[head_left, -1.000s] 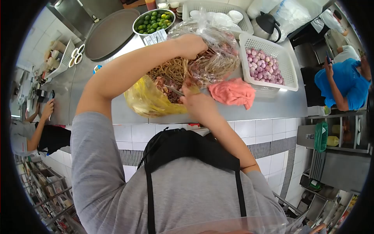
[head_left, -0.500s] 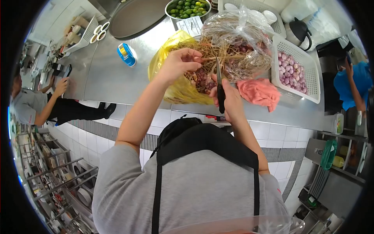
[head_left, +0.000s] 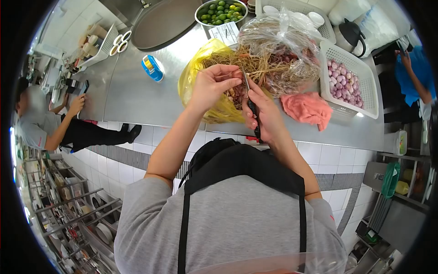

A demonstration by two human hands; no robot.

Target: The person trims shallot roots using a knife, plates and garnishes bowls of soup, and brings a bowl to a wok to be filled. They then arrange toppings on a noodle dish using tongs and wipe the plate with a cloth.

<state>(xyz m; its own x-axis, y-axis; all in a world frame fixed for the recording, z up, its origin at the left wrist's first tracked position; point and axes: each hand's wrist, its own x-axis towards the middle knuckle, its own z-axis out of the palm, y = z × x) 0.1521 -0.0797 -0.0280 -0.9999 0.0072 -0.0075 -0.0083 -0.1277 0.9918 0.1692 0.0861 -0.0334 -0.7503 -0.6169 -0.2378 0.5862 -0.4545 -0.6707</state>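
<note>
My left hand [head_left: 210, 89] is closed, thumb and fingers pinching a small reddish shallot [head_left: 236, 74] over a yellow plastic bag [head_left: 190, 75]. In my right hand [head_left: 270, 118] is a knife [head_left: 253, 109] with a black handle, its blade pointing away from me and close against the left fingertips. Fingers partly cover the shallot. Beneath and beyond both hands lie dry stalks [head_left: 262, 59] with dark red shallots among them. A clear plastic bag [head_left: 283, 29] partly covers that pile.
Right of the pile are a pink cloth [head_left: 306, 111] and a white basket [head_left: 372, 75] of peeled shallots [head_left: 343, 84]. Limes [head_left: 221, 11] fill a metal bowl at the back. A blue-and-yellow container [head_left: 152, 68] stands left. Another person [head_left: 41, 121] stands left with a phone; someone in blue [head_left: 414, 71] is far right.
My left hand has moved a little right and now pinches a shallot near the blade. The knife has turned, its tip now further left and its handle lower.
</note>
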